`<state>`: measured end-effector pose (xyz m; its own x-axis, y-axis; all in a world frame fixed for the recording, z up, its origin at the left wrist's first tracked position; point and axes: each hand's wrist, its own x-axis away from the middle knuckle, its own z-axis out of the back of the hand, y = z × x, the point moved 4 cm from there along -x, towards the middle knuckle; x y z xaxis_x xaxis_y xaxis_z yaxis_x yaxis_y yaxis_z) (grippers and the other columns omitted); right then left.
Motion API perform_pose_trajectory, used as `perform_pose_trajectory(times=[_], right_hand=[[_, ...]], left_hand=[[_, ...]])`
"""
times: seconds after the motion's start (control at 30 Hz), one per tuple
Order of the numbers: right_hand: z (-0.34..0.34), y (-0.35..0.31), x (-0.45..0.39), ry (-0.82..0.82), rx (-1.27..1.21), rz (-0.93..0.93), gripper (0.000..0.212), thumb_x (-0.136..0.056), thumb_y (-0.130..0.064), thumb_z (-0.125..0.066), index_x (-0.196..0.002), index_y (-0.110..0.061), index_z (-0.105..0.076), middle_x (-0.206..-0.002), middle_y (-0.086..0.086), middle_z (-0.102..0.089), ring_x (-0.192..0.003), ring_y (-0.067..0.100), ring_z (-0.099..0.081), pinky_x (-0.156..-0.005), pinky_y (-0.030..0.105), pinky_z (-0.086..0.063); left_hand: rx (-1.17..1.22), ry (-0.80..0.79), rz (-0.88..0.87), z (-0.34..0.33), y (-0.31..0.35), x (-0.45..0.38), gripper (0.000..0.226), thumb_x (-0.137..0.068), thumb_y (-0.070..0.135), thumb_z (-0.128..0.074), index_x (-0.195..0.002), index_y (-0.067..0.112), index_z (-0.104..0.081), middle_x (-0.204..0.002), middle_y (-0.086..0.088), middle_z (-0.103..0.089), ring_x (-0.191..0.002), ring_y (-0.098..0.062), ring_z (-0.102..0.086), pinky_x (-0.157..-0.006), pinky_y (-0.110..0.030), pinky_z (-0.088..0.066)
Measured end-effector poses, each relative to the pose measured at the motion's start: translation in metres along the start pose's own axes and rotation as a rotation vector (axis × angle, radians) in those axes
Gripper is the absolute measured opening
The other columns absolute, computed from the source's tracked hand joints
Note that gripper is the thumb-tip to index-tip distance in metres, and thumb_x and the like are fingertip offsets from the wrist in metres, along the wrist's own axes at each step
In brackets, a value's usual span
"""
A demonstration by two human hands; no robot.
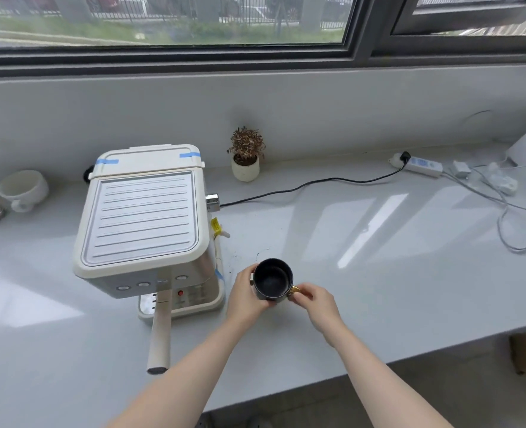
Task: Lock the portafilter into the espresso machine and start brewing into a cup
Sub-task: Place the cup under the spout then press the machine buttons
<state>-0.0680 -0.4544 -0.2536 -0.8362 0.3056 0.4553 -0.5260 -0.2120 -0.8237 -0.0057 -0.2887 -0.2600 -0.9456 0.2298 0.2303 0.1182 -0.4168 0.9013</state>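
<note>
Both hands hold a black cup (273,280) just right of the espresso machine (150,223). The left hand (246,293) is wrapped around the cup's left side, fingers curled onto its wall, while the right hand (312,299) pinches the gold handle (295,290) sticking out toward it. The cup is upright, its mouth open to the camera and its inside dark (whether its base touches the desk (379,273) I cannot tell). To the left of the left hand, the portafilter handle (160,338) juts out from under the machine's front toward the person. Beyond the hands, a black power cord (317,182) runs across the desk to a white power strip (420,165), and a small potted plant (245,154) stands by the wall, behind the machine's right corner
</note>
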Motion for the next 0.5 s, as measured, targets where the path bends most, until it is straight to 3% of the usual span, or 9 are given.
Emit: perform_pose_trajectory(times=[0.23, 0.37, 0.5], right_hand=[[-0.027, -0.025, 0.012, -0.105, 0.006, 0.055, 0.016, -0.091, -0.006, -0.052, -0.092, -0.004, -0.068, -0.095, 0.009, -0.075, -0.093, 0.012, -0.072, -0.080, 0.021, -0.050], [-0.047, -0.032, 0.019, -0.154, 0.028, 0.061, 0.015, -0.091, -0.007, -0.053, -0.094, -0.004, -0.067, -0.097, 0.012, -0.075, -0.094, 0.014, -0.071, -0.076, 0.018, -0.049], [-0.067, -0.036, 0.027, -0.198, 0.067, 0.062, 0.016, -0.091, -0.007, -0.052, -0.092, -0.006, -0.068, -0.098, 0.013, -0.075, -0.095, 0.016, -0.071, -0.077, 0.020, -0.048]], left_hand=[[0.115, 0.167, 0.014, 0.030, -0.013, 0.031, 0.082, -0.054, 0.022, -0.093, -0.122, 0.029, -0.048, -0.121, 0.007, -0.051, -0.110, -0.017, -0.056, -0.091, -0.037, -0.052], [0.167, 0.214, 0.011, 0.047, -0.023, 0.051, 0.081, -0.056, 0.025, -0.092, -0.122, 0.035, -0.046, -0.125, 0.005, -0.049, -0.108, -0.012, -0.057, -0.091, -0.027, -0.048], [0.143, 0.215, 0.001, 0.065, -0.036, 0.063, 0.085, -0.052, 0.043, -0.089, -0.124, 0.044, -0.042, -0.124, 0.012, -0.048, -0.108, -0.006, -0.054, -0.089, -0.023, -0.045]])
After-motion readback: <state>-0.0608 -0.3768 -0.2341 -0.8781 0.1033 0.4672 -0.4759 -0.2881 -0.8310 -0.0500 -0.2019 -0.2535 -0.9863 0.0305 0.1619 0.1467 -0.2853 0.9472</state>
